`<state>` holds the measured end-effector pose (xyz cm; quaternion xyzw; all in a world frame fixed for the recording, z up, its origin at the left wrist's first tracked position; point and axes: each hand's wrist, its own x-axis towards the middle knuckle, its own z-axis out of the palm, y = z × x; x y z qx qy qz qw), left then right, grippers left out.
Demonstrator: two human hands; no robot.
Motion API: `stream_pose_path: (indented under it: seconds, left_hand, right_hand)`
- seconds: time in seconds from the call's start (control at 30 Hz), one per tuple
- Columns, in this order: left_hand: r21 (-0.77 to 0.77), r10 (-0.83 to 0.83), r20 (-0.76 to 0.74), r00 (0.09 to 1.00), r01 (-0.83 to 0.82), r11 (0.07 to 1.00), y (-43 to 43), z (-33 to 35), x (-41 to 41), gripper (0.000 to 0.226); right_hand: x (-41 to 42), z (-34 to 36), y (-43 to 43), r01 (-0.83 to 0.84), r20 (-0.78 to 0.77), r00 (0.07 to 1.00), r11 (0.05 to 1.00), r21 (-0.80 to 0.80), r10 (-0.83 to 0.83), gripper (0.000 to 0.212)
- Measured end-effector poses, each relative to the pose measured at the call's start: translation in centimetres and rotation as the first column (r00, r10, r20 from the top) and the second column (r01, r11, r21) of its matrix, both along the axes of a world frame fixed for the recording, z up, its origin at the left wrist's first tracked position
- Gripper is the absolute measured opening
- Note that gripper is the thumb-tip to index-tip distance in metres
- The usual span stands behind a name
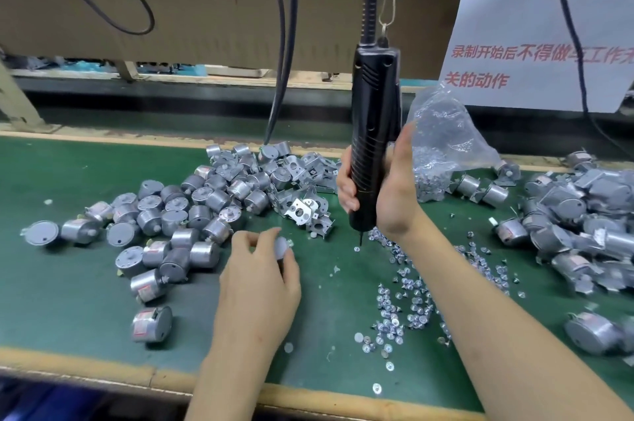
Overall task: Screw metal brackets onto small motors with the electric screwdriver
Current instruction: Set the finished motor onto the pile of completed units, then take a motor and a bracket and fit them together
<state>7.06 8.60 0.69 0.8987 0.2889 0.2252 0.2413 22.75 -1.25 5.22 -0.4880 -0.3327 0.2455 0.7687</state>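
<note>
My right hand (387, 187) grips the black electric screwdriver (372, 118), which hangs upright from a cable and hook with its bit just above the green mat (85, 300). My left hand (260, 280) holds a small silver motor (283, 246) between curled fingers, low over the mat to the left of the bit. A heap of loose motors (178, 211) lies to the left. Bare metal brackets (305, 211) are piled just behind my left hand. Loose screws (404, 304) are scattered under my right forearm.
A clear plastic bag (442, 139) holding screws stands behind my right hand. Motors with brackets fitted (576, 235) are heaped at the right. Cables (284, 43) hang at the back, beside a paper notice (535, 29). The bench's wooden front edge (103, 369) runs below.
</note>
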Motion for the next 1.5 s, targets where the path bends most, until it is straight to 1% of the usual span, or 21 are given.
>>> stream_pose_path:
  seconds: [0.1,0.2,0.33,0.43,0.53,0.63,0.7,0.87,0.97,1.17,1.33,1.5]
  left_hand:
    - [0.026,0.007,-0.02,1.0,-0.006,1.0,-0.3,0.5,-1.0,0.021]
    - [0.02,-0.007,-0.012,1.0,0.008,1.0,-0.2,0.8,-1.6,0.016]
    - [-0.023,-0.008,0.012,1.0,0.008,1.0,0.1,1.0,-2.1,0.022]
    - [-0.05,-0.012,0.011,1.0,0.012,0.999,0.2,1.0,-2.2,0.022]
    - [-0.056,-0.081,0.022,0.996,0.082,0.995,0.0,1.0,-2.2,0.02]
    - [-0.027,-0.178,0.021,0.984,0.178,0.984,-0.1,0.9,-2.2,0.034]
    - [-0.003,-0.212,0.006,0.977,0.212,0.977,-0.2,0.8,-2.2,0.037]
    - [0.008,-0.26,0.093,0.961,0.261,0.965,-0.4,0.7,-1.9,0.016]
    - [0.013,-0.29,0.093,0.953,0.29,0.957,-0.7,0.4,-1.5,0.014]
    - [-0.042,-0.286,0.041,0.957,0.288,0.957,-0.3,-0.4,-1.1,0.034]
    - [-0.074,-0.275,0.049,0.96,0.278,0.958,0.1,-0.1,-1.2,0.029]
    - [-0.084,-0.274,0.04,0.961,0.276,0.957,0.1,0.0,-1.2,0.028]
  right_hand:
    - [-0.3,-0.5,0.3,-0.048,-0.02,0.999,0.999,-0.018,0.047,0.079]
    - [-0.3,-0.9,0.5,-0.058,-0.028,0.998,0.998,-0.034,0.057,0.078]
    - [-0.3,-1.0,0.5,-0.062,-0.027,0.998,0.998,-0.034,0.061,0.079]
    - [-0.3,-0.8,0.4,-0.057,-0.022,0.998,0.998,-0.031,0.057,0.08]
    - [-0.4,-0.5,0.3,-0.058,-0.019,0.998,0.998,-0.006,0.058,0.081]
    - [-0.5,-0.4,0.3,-0.055,-0.006,0.998,0.998,0.014,0.056,0.087]
    - [-0.5,-0.3,0.3,-0.043,0.016,0.999,0.999,0.023,0.043,0.087]
    - [-0.5,-0.1,0.1,-0.04,0.016,0.999,0.998,0.058,0.039,0.082]
    - [-0.7,-0.2,0.2,-0.061,0.015,0.998,0.997,0.057,0.06,0.081]
    - [-1.3,-0.8,0.6,-0.063,0.043,0.997,0.998,0.017,0.062,0.084]
    - [-1.2,-0.5,0.4,-0.059,0.051,0.997,0.998,0.003,0.059,0.088]
    - [-1.2,-0.4,0.3,-0.041,0.049,0.998,0.999,0.003,0.041,0.086]
